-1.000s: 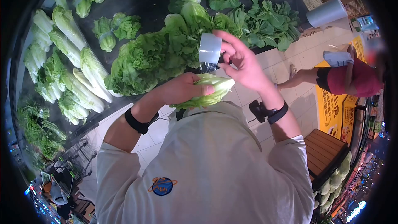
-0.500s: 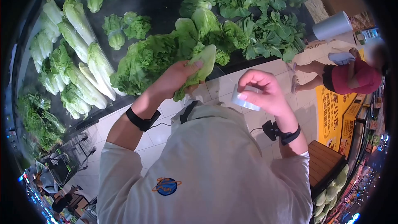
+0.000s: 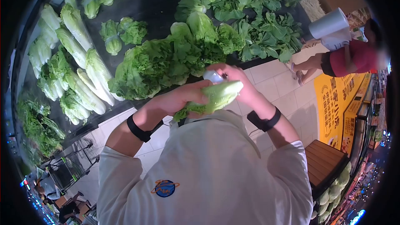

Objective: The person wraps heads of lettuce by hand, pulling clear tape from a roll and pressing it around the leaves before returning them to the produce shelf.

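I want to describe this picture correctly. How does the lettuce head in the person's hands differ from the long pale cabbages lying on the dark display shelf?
The lettuce head is alone, held off the shelf in the left hand, with the right hand pressing a tape roll against it. The napa cabbages lie side by side on the display shelf, untouched. The napa cabbages look longer, with whiter ribs. Both are leafy and green.

Pale tiled floor (image 3: pixel 287 100) beside a dark produce shelf (image 3: pixel 154 6), yellow floor sign (image 3: pixel 346 104), wooden bench (image 3: pixel 327 162).
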### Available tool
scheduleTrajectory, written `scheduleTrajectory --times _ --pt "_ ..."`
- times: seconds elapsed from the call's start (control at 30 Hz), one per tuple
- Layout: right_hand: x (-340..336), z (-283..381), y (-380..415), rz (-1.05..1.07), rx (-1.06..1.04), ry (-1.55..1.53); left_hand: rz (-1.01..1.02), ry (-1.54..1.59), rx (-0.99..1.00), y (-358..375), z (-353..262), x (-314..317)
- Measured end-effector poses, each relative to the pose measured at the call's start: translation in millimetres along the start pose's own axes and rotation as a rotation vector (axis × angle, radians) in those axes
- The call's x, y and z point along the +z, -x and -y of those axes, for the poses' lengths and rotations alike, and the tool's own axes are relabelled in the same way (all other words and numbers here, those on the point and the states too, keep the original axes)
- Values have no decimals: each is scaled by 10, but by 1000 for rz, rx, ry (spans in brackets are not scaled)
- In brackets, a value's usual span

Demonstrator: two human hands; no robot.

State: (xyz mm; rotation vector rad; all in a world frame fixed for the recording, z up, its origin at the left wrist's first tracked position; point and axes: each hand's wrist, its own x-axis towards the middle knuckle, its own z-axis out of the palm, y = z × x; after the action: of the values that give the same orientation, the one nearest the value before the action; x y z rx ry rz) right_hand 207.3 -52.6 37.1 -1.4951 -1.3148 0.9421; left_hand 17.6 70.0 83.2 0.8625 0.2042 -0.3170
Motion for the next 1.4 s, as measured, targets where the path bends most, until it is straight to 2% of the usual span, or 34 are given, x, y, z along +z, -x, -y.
scheduleTrajectory --times 0.07,0.1,0.17,0.23,0.4,0.43,0.5,0.57,0.63,0.67,0.7,0.73,0.77,0.8,0.83,0.9,0.93,0.97,1.03,1.07,1.1,1.17,1.23,1.3,1.33,1.4 --pt "-25 -41 -176 -111 -109 -3 -38 -40 -44 -31 59 -16" --pt "-76 -41 -255 -113 -39 -18 -84 -82 -85 -27 64 -21" --pt "-175 -15 -357 -130 -34 -59 -116 -196 -87 -23 29 -6" --pt "-248 98 -400 -81 -49 -174 -231 -330 -232 0 -11 2" --pt "-318 430 -392 139 -90 -432 -321 -346 -233 -78 214 -125" --pt "-319 500 -370 147 -93 -431 -351 -396 -226 -100 256 -177" --pt "-305 625 -314 140 -132 -640 -370 -412 -231 -125 326 -293" --pt "-281 809 -196 144 -113 -661 -392 -427 -236 -125 392 -442" --pt "-246 874 -47 104 -68 -822 -434 -309 -114 -77 416 -566" --pt "-218 837 53 90 -81 -819 -574 -181 -97 -92 414 -571" --pt "-214 758 133 75 -93 -816 -584 -181 -92 -62 398 -613" --pt "-269 709 153 190 -55 -718 -571 45 -28 -29 377 -682" --pt "-267 682 211 210 32 -719 -551 271 36 16 344 -754" --pt "-272 650 241 248 123 -640 -363 431 132 94 256 -775" --pt "-268 597 258 286 211 -558 -370 430 139 171 198 -761" --pt "-204 383 267 291 333 -379 -102 539 265 317 21 -689" --pt "-161 190 269 260 326 -246 -1 518 301 361 -35 -614" --pt "-123 40 269 225 318 -113 -2 515 307 388 -62 -525" --pt "-44 -21 135 197 341 -59 -151 272 178 407 -63 -364" --pt "3 -67 54 166 368 -9 -51 206 108 400 -33 -331" --pt "68 -233 -15 84 111 -5 -118 52 80 365 -18 -215" --pt "91 -341 -243 27 117 -3 -39 -93 -36 261 15 -83" --pt "101 -179 -451 -88 -33 44 -92 -152 -90 185 109 -45" --pt "39 99 -615 -169 -58 -5 -122 -203 -203 165 97 -12" --pt "-4 287 -660 -184 -75 60 -209 -249 -198 167 93 -3" --pt "-97 484 -720 -188 -129 126 -256 -287 -230 139 80 -169"
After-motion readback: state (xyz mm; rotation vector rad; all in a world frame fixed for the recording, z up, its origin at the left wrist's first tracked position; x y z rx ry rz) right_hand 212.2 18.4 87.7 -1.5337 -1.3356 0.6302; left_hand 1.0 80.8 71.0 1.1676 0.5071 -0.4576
